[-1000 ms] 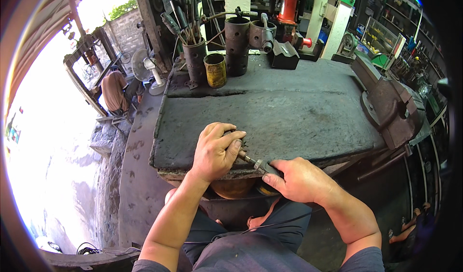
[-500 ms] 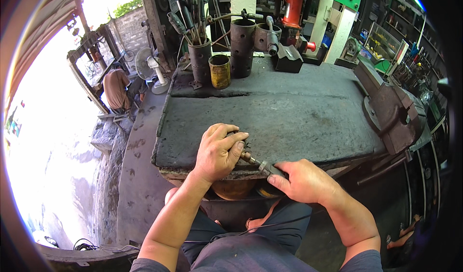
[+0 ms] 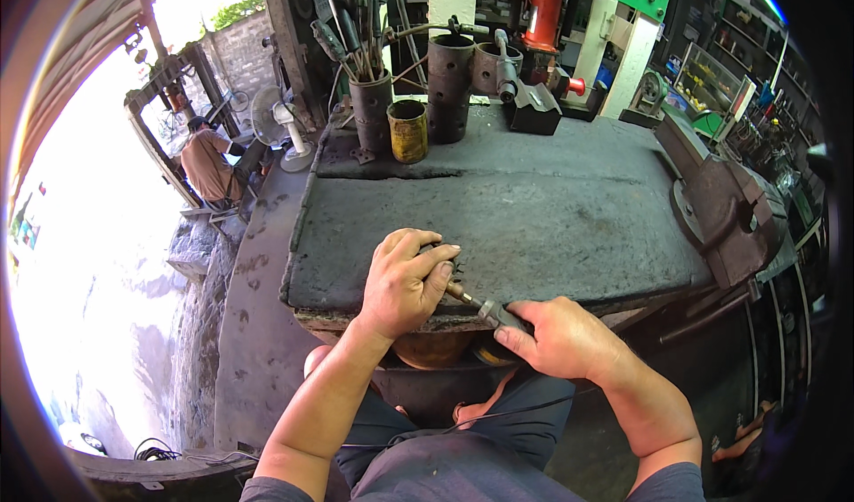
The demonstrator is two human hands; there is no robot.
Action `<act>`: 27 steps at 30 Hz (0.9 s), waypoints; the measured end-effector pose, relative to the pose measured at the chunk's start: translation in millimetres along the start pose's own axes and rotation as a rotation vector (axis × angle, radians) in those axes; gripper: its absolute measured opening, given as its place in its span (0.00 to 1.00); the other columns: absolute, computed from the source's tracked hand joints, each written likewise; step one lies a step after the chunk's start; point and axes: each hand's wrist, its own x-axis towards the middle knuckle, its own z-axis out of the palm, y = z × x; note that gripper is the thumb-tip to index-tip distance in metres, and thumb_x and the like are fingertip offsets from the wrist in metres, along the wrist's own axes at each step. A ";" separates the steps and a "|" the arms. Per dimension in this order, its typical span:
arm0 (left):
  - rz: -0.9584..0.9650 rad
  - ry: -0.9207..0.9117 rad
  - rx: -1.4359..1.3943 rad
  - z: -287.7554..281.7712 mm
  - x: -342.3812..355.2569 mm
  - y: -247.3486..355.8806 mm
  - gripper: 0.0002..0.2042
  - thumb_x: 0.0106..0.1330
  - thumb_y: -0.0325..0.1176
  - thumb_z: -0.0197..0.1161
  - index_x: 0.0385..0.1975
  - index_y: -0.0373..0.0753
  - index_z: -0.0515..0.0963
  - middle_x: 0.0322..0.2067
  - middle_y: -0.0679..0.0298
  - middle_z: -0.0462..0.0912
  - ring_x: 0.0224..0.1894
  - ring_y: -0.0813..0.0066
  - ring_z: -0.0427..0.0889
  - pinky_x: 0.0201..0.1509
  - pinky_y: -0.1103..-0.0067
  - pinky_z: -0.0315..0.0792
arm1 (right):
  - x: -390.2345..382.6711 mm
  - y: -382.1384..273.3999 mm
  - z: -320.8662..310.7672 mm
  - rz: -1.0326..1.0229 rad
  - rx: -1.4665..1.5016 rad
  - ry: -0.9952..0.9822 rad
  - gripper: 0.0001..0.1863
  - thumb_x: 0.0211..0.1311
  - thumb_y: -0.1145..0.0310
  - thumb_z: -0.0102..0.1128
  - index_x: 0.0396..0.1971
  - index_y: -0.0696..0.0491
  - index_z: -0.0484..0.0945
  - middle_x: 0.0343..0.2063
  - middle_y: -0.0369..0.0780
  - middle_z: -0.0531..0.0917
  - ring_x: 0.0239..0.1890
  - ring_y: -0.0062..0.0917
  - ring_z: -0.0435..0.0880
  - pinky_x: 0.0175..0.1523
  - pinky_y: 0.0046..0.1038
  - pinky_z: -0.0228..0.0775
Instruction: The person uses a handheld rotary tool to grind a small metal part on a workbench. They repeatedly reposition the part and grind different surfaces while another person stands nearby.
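At the bench's near edge my left hand (image 3: 407, 281) is closed over a small dark part with jagged edges (image 3: 457, 267), mostly covered by the fingers. My right hand (image 3: 562, 335) is wrapped around a slim grey hand tool (image 3: 501, 313) with a metal collar. From that collar a thin metal shaft (image 3: 466, 298) reaches up and left to a brownish tip at the dark part, beside my left thumb. Whether the tip touches the part or sits inside it, I cannot tell. Both hands are over the dark workbench top (image 3: 498, 217).
A large bench vise (image 3: 734, 217) is fixed at the right end. Along the back stand a metal tube of tools (image 3: 371, 115), a yellow can (image 3: 408, 133) and a black box (image 3: 535, 110). A thin black cable (image 3: 498, 415) crosses my lap. Another person (image 3: 209, 164) sits at far left near a fan (image 3: 283, 119).
My hands stay in nearly the same place; the tool's collar and shaft have shifted very slightly. The person at far left has moved a little, with head and arm now showing more.
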 end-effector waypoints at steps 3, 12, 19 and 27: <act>-0.020 -0.015 0.026 1.6 1.8 1.8 0.12 0.81 0.35 0.72 0.54 0.38 0.97 0.55 0.52 0.93 0.60 0.46 0.90 0.70 0.56 0.82 | -0.7 -1.1 0.0 0.026 -0.041 0.029 0.28 0.86 0.43 0.68 0.55 0.57 0.92 0.33 0.56 0.94 0.43 0.60 0.95 0.52 0.56 0.87; -0.061 -0.084 0.007 5.3 15.5 1.7 0.11 0.82 0.38 0.72 0.51 0.42 0.98 0.51 0.58 0.93 0.58 0.49 0.89 0.69 0.55 0.81 | 10.0 0.3 3.3 -0.043 -0.097 0.084 0.29 0.85 0.41 0.69 0.51 0.58 0.92 0.32 0.57 0.93 0.42 0.62 0.95 0.52 0.60 0.87; -0.071 -0.109 0.035 3.5 18.7 6.0 0.11 0.84 0.36 0.70 0.52 0.40 0.98 0.50 0.57 0.94 0.58 0.50 0.90 0.70 0.56 0.80 | 9.5 -2.2 2.5 -0.025 -0.120 0.066 0.29 0.85 0.42 0.68 0.54 0.58 0.92 0.37 0.58 0.95 0.46 0.63 0.95 0.55 0.60 0.88; -0.091 -0.127 0.016 5.4 21.7 5.5 0.12 0.85 0.37 0.69 0.52 0.39 0.98 0.50 0.57 0.94 0.58 0.50 0.90 0.69 0.56 0.81 | 8.4 -3.1 2.6 -0.003 -0.112 0.072 0.28 0.85 0.43 0.69 0.54 0.57 0.92 0.35 0.58 0.94 0.45 0.63 0.95 0.55 0.59 0.88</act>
